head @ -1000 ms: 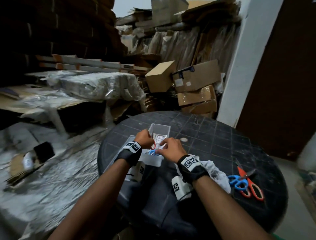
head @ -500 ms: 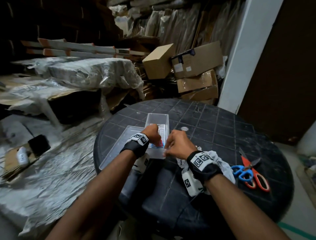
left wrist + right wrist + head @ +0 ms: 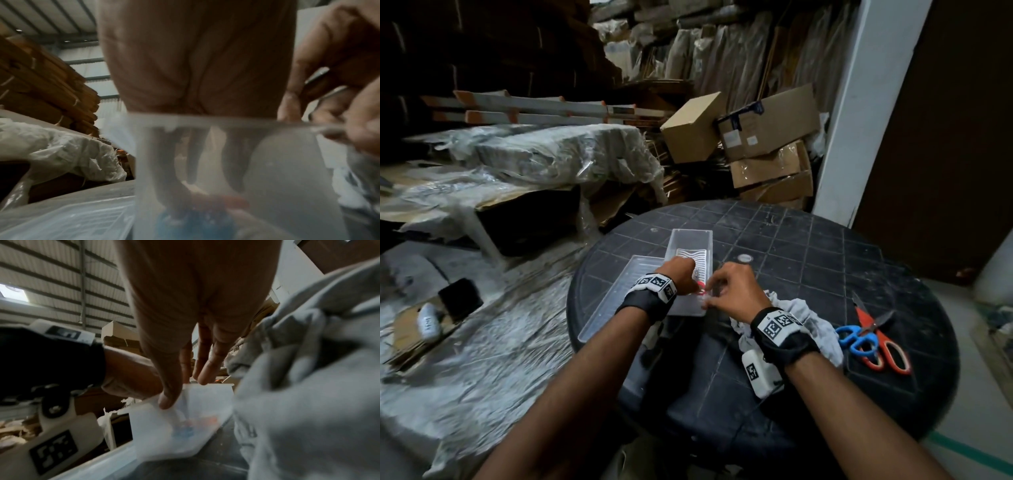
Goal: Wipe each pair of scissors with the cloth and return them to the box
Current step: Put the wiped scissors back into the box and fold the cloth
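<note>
red scissors (image 3: 700,287) now showing, blue hidden

The clear plastic box (image 3: 690,245) is sitting lengthwise on the table in front of me, open-topped, with a wavy ribbed floor. Inside its near end, a pair of scissors with pink-red handles (image 3: 701,287) is lying mostly hidden; through the blurred wall something blue (image 3: 184,433) is showing too. The crumpled pale grey cloth (image 3: 815,325) is lying just right of the box. Further right, blue-handled scissors (image 3: 858,337) are lying crossed over orange-handled scissors (image 3: 887,349), blades pointing away from me.
</note>
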`<state>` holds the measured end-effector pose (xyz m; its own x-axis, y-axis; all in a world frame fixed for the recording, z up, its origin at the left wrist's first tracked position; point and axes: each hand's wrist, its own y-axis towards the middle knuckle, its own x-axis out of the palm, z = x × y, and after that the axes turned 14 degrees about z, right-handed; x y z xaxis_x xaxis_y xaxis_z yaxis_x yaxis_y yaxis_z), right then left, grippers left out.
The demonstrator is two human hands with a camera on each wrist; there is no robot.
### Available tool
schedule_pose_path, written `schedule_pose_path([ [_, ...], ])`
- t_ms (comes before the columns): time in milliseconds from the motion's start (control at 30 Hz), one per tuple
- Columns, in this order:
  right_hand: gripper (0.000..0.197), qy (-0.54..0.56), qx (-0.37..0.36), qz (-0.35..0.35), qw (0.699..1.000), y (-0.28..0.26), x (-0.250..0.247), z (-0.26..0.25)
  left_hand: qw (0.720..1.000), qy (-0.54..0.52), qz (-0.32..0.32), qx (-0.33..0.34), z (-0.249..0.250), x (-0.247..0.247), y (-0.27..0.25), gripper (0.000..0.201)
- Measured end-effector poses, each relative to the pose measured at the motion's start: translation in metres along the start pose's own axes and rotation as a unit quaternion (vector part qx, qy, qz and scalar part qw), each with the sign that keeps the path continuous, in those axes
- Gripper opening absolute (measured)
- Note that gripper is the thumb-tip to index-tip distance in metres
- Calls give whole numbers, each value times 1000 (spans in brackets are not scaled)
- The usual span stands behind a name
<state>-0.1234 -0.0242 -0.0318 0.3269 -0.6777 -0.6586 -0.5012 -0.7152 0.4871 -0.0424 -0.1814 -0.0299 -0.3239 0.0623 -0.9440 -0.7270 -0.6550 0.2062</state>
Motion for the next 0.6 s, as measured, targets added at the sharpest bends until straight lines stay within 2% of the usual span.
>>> schedule_pose_path([
  [167, 7, 18, -10, 60, 998, -5, -28, 10, 998, -38, 42, 27, 11, -24, -15, 64],
  [267, 7, 5, 17, 100, 995, -16, -56, 24, 991, -95, 43, 85, 38, -34, -28, 52],
  [433, 5, -30, 82, 177, 980, -48, -112, 62, 964, -219, 26, 146, 134, -36, -57, 24],
  [600, 4, -43, 226, 263, 937, -93, -172, 107, 961, -206, -17, 183, 226, 6, -67, 19],
])
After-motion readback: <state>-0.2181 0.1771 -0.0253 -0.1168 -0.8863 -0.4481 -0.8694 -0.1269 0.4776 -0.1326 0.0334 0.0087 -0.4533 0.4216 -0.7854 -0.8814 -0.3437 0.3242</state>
